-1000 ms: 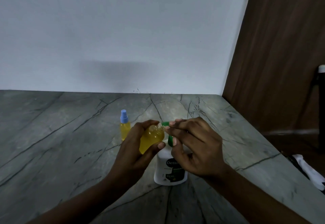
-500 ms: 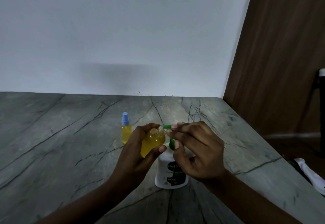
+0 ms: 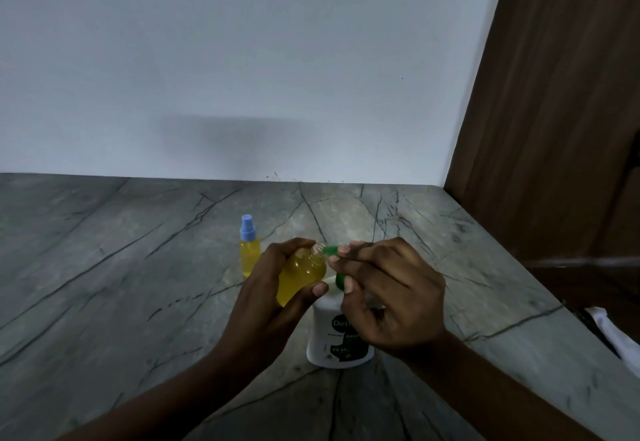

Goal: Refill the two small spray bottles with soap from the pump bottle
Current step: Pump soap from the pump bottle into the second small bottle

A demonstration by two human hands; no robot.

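Observation:
My left hand (image 3: 266, 298) grips a small clear bottle (image 3: 300, 276) of yellow soap, tilted, with its open neck against the green nozzle (image 3: 330, 250) of the pump. The white pump bottle (image 3: 337, 336) stands on the marble counter (image 3: 104, 284) under my hands. My right hand (image 3: 388, 295) rests on the green pump head, fingers curled over it and thumb against its collar. A second small bottle (image 3: 250, 246) with yellow soap and a blue spray cap stands upright just left of my left hand.
A white wall runs along the back of the counter. A brown wooden panel (image 3: 554, 111) stands at the right. Something white (image 3: 616, 336) lies low beyond the counter's right edge.
Both hands hold the same grip on the small bottle and the pump. Only the camera view has shifted slightly.

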